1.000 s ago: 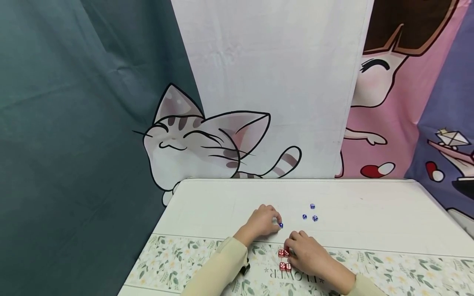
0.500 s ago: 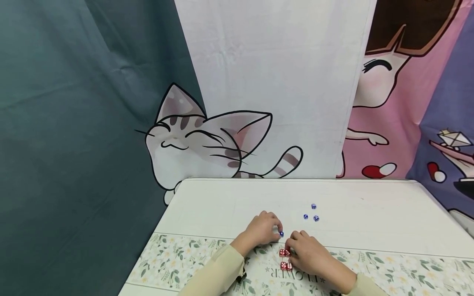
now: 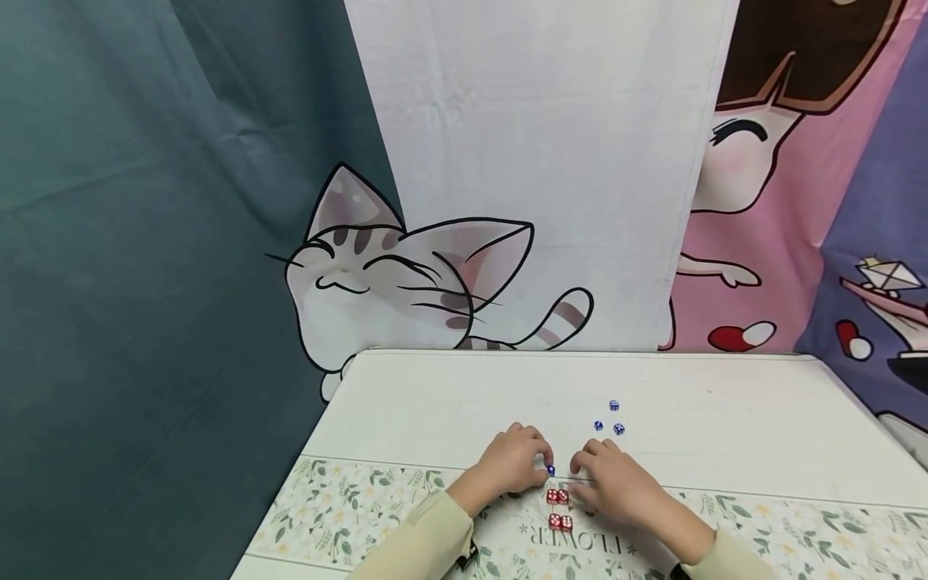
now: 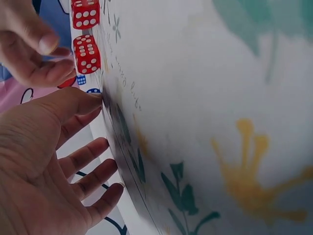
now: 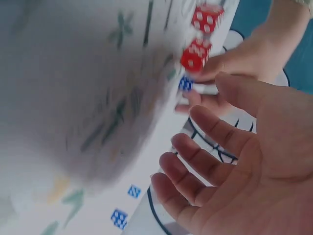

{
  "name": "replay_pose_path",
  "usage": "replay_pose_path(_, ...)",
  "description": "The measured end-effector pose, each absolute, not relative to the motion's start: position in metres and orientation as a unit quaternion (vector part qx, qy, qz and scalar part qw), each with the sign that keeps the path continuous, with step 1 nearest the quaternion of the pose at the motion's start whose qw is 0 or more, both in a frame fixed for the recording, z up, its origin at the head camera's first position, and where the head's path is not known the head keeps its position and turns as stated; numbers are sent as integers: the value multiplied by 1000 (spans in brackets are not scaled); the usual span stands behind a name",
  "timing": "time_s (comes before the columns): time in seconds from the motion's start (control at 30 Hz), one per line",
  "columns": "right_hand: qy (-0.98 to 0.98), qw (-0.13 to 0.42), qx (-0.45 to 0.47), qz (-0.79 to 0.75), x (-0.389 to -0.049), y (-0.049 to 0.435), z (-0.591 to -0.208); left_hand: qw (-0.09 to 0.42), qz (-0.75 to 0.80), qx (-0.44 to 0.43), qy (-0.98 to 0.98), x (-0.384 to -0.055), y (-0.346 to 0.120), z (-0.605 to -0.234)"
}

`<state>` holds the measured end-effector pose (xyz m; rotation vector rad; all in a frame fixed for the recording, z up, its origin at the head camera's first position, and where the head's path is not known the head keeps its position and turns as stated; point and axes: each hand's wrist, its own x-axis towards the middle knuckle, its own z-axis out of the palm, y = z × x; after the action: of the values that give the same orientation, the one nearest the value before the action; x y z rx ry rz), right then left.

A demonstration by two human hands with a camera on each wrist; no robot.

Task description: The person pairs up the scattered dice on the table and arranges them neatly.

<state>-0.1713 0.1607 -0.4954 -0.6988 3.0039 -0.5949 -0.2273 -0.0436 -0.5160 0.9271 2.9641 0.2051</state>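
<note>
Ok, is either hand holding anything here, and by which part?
The left hand pinches a blue die by its sides, between thumb and finger; the right hand holds nothing.

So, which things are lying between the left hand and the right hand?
The head view shows a blue die, pinched by the left hand, and the farther two red dice on the table, near the right hand.

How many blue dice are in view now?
4. The left hand pinches one blue die; beyond the right hand, a near-left die, near-right die and rear die lie on the white tabletop.
</note>
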Motion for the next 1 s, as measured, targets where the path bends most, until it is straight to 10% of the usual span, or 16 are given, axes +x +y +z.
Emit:
replay_pose_path(0.5, 957, -96, -185, -201, -208, 195, -492, 8, 75, 289, 954, -221, -43, -515)
replay_pose_path(1.0, 964, -71, -156, -205, -235, 210, -513, 10, 70, 287, 955, -221, -42, -518)
